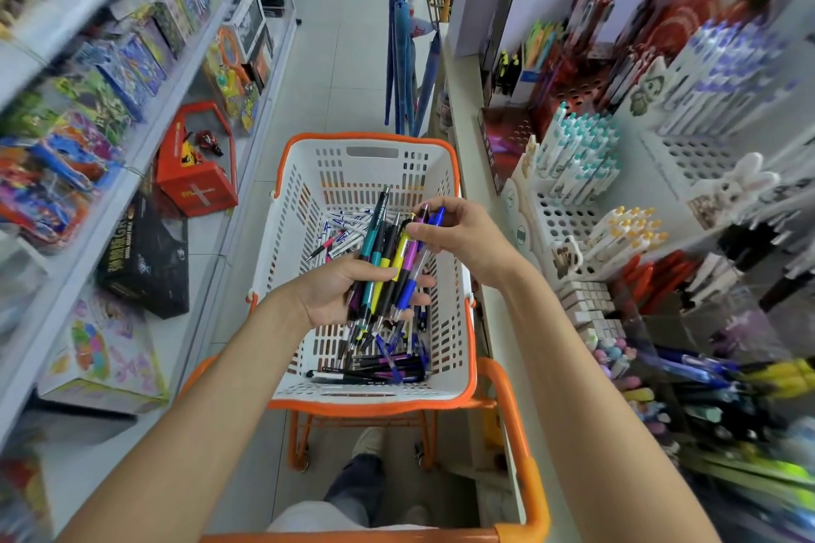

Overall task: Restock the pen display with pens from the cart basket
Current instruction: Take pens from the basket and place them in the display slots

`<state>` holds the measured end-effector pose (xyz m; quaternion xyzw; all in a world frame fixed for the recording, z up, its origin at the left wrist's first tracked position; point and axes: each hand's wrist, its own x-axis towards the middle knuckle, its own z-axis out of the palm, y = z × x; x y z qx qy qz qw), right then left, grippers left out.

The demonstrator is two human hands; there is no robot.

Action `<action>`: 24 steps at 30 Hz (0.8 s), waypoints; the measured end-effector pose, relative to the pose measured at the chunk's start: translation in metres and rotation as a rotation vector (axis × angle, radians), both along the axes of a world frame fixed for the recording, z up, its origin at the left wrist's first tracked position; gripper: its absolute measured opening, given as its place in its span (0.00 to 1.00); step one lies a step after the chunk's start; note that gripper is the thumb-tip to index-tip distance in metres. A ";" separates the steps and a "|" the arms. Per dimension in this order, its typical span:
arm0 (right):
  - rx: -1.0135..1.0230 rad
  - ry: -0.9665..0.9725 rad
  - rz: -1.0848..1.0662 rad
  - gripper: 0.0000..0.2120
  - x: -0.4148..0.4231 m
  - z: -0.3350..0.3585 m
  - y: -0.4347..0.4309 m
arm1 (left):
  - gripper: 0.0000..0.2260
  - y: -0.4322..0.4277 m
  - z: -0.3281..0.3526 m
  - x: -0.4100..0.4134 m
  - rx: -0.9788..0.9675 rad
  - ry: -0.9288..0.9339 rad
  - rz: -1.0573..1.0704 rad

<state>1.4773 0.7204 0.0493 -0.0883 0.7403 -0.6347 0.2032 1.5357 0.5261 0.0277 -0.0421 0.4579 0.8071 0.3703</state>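
Presently: left hand (335,293) curled round a bundle of pens (388,260) above the basket (445,172); right hand (463,234) — fingertips pinching the bundle's tops.

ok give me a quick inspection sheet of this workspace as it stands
surface: white basket with an orange rim, sitting on an orange cart over pale floor tiles
job's things: bundle of pens held above the basket; loose pens lying on the basket bottom; pen display on the right, partly filled, some holes bare
clutter: red box low on the left shelving
grippers: left hand grips the bundle from below; right hand pinches the upper ends of the bundle
cables: nothing seen
surroundings: toy shelves on the left, umbrellas hanging ahead; picture edges blurred
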 end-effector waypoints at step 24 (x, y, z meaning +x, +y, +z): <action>0.023 0.422 -0.687 0.05 -0.002 -0.018 -0.050 | 0.15 0.010 -0.021 -0.024 0.170 -0.270 0.670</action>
